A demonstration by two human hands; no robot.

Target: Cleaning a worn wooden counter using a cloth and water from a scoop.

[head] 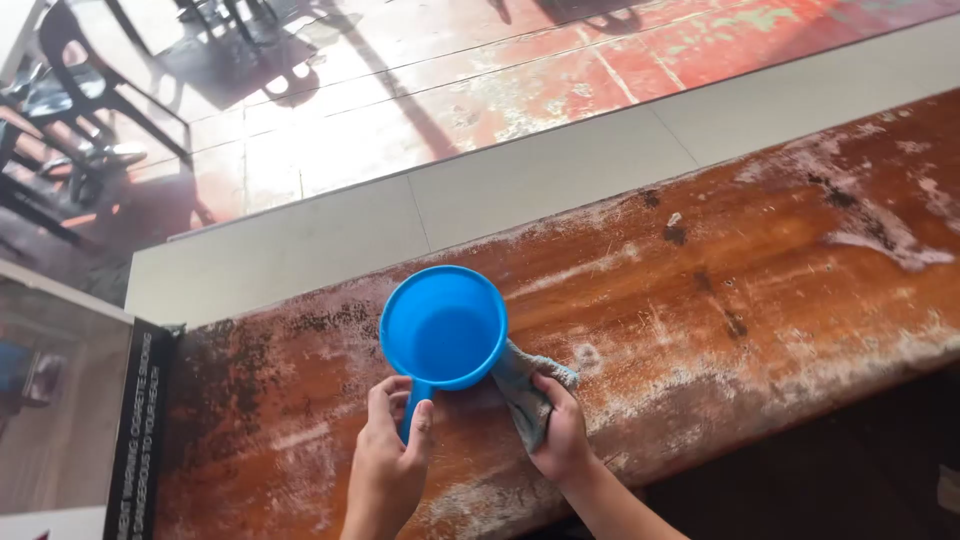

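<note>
Near the lower middle of the frame, the left hand (pixel 388 462) closes its grip around the short handle of a round bright-blue plastic dipper (pixel 443 327), thumb and fingers wrapped about the handle just below the bowl. The dipper's bowl sits a little left of centre, its open mouth facing up toward the camera, over the worn reddish-brown wooden table (pixel 700 300), whose surface is scuffed with pale patches and dark spots. Just to the right of the bowl, the right hand (pixel 562 430) holds a crumpled grey-blue cloth (pixel 520 390), the fingers bunched tight on it; the cloth touches the lower right edge of the dipper's bowl and lies against the tabletop.

Beyond the table's far edge a band of pale grey tile ledge (pixel 520 180) runs diagonally across the frame, and past it, in the upper part, lies a sunlit red and white tiled floor (pixel 560 70). Dark plastic chairs (pixel 90 90) stand in the upper left corner. At the lower left edge a black printed panel (pixel 140 440) stands just beside the end of the table.
</note>
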